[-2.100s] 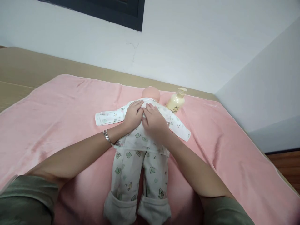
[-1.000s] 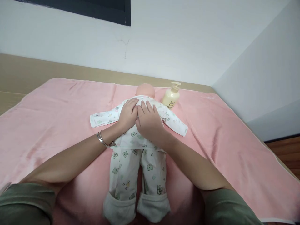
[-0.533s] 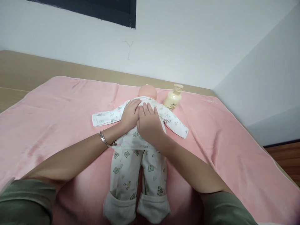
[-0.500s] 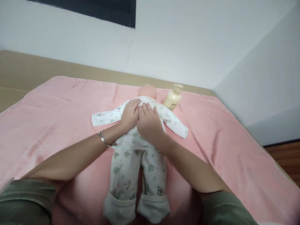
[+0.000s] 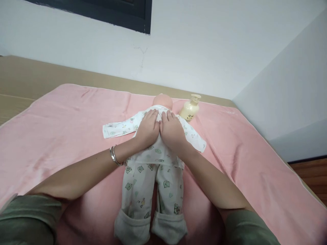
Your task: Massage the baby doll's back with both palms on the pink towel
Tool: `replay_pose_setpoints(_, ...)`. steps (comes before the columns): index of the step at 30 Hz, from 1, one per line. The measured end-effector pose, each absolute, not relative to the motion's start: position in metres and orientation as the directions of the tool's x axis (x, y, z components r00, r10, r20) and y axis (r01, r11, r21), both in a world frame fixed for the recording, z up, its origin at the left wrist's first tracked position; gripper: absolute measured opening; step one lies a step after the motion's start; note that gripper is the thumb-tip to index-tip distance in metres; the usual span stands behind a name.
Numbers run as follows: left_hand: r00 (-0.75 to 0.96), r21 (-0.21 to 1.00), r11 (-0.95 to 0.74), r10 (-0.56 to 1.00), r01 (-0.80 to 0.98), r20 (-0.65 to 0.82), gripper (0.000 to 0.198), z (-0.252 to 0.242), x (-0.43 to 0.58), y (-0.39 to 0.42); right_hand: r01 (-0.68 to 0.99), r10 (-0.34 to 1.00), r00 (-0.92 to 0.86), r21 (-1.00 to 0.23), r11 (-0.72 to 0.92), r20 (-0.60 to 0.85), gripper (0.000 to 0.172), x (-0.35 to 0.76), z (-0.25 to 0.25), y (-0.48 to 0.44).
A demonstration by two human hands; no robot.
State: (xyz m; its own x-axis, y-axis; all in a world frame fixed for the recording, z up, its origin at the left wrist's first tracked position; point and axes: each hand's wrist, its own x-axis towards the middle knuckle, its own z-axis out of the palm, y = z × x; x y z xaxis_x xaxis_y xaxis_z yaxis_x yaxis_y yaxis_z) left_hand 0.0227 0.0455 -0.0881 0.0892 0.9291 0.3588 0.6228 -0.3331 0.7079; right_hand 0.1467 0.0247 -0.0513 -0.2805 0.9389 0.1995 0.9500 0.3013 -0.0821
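Shifted R hand (image 5: 173,132) a bit to the right vs half a sec ago and L hand (image 5: 148,128) in toward the middle; now have both side by side on upper body of doll (image 5: 158,154), laid lengthwise on pink blanket (image 5: 84,115). Resting both flat on white printed top (image 5: 145,159), not gripping. Holding L fingers together, R fingers nearly so w/ slight gaps at tips, all pointing toward doll's head (image 5: 162,101), w/ thumbs close in the middle. Can see doll's arms (image 5: 119,129) spread out sideways, printed trousers (image 5: 139,190) toward near edge w/ pale cuffs (image 5: 133,227). Wearing bracelets (image 5: 113,156) on L wrist, green sleeves (image 5: 33,214) near elbows. Can see pump bottle (image 5: 189,109) to right of head, near shoulder; beyond blanket, white wall (image 5: 194,51) w/ dark frame (image 5: 122,17) up top
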Motion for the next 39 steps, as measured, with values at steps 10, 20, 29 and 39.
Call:
replay_pose_setpoints(10,0.141,0.577,-0.349,0.917,0.739,0.374,0.054,-0.083,0.023,0.043,0.916,0.941,-0.255,-0.257,0.309,0.223,0.052,0.159,-0.053,0.044)
replay_pose_setpoints(20,0.089,0.690,-0.270,0.954,0.672,0.287,0.052,-0.085,0.012,0.069,0.935,0.916,-0.339,-0.028,0.352,0.214,0.061,0.137,-0.054,0.004)
replay_pose_setpoints(29,0.227,0.469,-0.441,0.866,0.765,0.445,0.055,-0.090,0.030,0.029,0.938,0.981,-0.178,-0.287,0.194,0.080,0.068,0.163,-0.046,0.054)
replay_pose_setpoints(39,0.194,0.591,-0.309,0.948,0.745,0.251,0.053,-0.075,0.010,0.065,0.947,0.964,-0.251,-0.185,0.264,0.090,0.068,0.147,-0.046,0.021)
